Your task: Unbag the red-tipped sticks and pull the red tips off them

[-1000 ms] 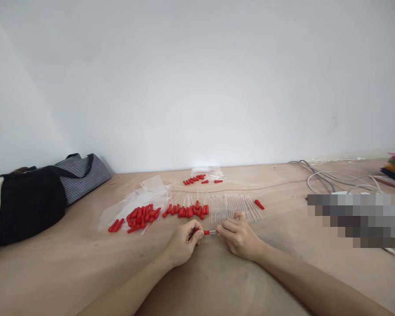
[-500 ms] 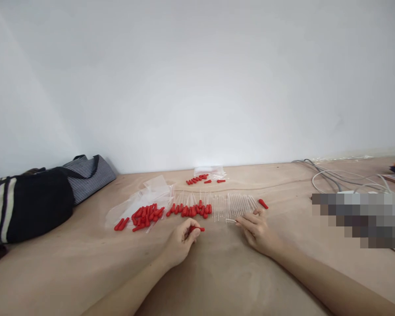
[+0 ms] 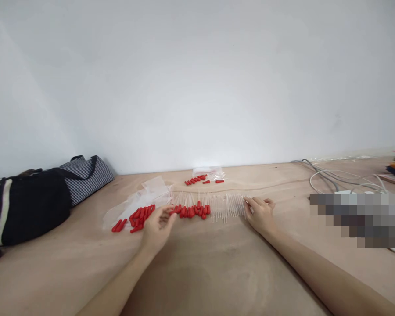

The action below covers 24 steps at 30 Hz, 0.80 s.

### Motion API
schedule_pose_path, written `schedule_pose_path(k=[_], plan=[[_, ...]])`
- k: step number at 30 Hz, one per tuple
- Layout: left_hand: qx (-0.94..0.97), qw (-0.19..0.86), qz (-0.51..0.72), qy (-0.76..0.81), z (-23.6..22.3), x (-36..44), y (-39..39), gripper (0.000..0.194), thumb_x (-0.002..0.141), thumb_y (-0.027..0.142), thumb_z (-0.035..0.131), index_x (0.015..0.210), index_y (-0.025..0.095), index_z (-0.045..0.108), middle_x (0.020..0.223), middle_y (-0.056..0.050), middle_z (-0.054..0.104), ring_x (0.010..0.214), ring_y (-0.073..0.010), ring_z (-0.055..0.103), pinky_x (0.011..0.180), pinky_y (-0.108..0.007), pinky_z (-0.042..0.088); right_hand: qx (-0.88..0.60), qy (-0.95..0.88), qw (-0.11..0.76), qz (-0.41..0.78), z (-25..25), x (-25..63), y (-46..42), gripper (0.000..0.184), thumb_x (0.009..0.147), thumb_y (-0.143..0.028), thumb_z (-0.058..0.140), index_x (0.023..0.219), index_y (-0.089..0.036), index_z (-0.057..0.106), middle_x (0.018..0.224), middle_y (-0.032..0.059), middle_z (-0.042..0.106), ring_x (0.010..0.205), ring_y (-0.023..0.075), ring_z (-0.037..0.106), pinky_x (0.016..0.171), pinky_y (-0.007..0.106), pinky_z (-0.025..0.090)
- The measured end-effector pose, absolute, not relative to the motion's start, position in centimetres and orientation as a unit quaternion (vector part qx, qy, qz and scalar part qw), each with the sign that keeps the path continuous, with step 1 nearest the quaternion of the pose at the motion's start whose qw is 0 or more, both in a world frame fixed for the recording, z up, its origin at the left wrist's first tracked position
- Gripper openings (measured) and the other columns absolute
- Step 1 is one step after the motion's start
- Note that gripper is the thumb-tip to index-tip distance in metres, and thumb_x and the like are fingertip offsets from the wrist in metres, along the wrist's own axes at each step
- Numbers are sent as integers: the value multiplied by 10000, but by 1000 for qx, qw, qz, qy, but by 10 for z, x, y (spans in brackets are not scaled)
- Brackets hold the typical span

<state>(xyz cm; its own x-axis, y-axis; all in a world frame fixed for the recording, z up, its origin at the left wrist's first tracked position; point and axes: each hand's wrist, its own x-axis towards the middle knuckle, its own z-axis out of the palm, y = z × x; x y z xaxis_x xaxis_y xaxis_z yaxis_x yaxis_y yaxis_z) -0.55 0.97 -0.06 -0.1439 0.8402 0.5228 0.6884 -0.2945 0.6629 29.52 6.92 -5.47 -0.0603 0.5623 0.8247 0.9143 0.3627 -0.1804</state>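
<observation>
My left hand (image 3: pixel 158 224) is at the left end of a row of glass droppers with red rubber bulbs (image 3: pixel 191 212). Its thumb and forefinger close about a red bulb (image 3: pixel 173 211); whether a tube is fitted to that bulb is hidden. The hand partly covers a heap of loose red bulbs (image 3: pixel 140 216). To the right of the droppers lies a row of clear glass tubes (image 3: pixel 226 207) without bulbs. At this row's right end my right hand (image 3: pixel 260 215) has bent fingers pinched about an end tube, mostly hidden beneath them.
Clear plastic bags (image 3: pixel 128 204) lie behind the loose bulbs. More red-bulbed droppers (image 3: pixel 195 180) and a small bag (image 3: pixel 207 171) are near the wall. A black and striped bag (image 3: pixel 36 206) stands at left. Cables (image 3: pixel 335 175) and a blurred-out object (image 3: pixel 358 219) are at right.
My left hand has moved left and away from me to the dropper row. My right hand has shifted slightly right and away, to the tube row's end, covering the lone red bulb there.
</observation>
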Motion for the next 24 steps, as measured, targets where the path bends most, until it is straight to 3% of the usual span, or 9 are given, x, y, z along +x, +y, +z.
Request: schedule_pose_path(k=[3, 7, 15, 24], plan=[[599, -39, 437, 670, 10, -42, 19, 253, 688, 386, 530, 825, 180, 580, 701, -18, 616, 630, -170, 577, 593, -277, 464, -565, -689, 399, -218, -54, 296, 75, 227, 788, -199, 399, 773, -186, 624, 608, 7, 599, 615, 123, 498, 746, 329, 184], [596, -94, 344, 720, 10, -75, 27, 203, 687, 355, 508, 768, 193, 600, 742, -28, 639, 684, -194, 579, 629, -290, 441, -602, -682, 346, -230, -53, 295, 75, 238, 779, -204, 396, 775, -191, 634, 655, 26, 617, 664, 142, 490, 747, 342, 165], [644, -236, 315, 656, 5, -62, 25, 254, 726, 402, 504, 765, 192, 642, 810, -56, 618, 781, -226, 526, 739, -340, 388, -631, -689, 285, -212, -47, 293, 70, 225, 764, -195, 425, 825, -212, 641, 695, 36, 619, 714, 151, 477, 740, 341, 158], [790, -225, 258, 508, -2, 6, 22, 163, 737, 337, 548, 805, 217, 635, 921, -58, 617, 854, -230, 518, 727, -354, 349, -651, -701, 236, -171, -42, 290, 66, 249, 784, -216, 401, 857, -238, 637, 756, 45, 614, 766, 172, 490, 760, 359, 169]])
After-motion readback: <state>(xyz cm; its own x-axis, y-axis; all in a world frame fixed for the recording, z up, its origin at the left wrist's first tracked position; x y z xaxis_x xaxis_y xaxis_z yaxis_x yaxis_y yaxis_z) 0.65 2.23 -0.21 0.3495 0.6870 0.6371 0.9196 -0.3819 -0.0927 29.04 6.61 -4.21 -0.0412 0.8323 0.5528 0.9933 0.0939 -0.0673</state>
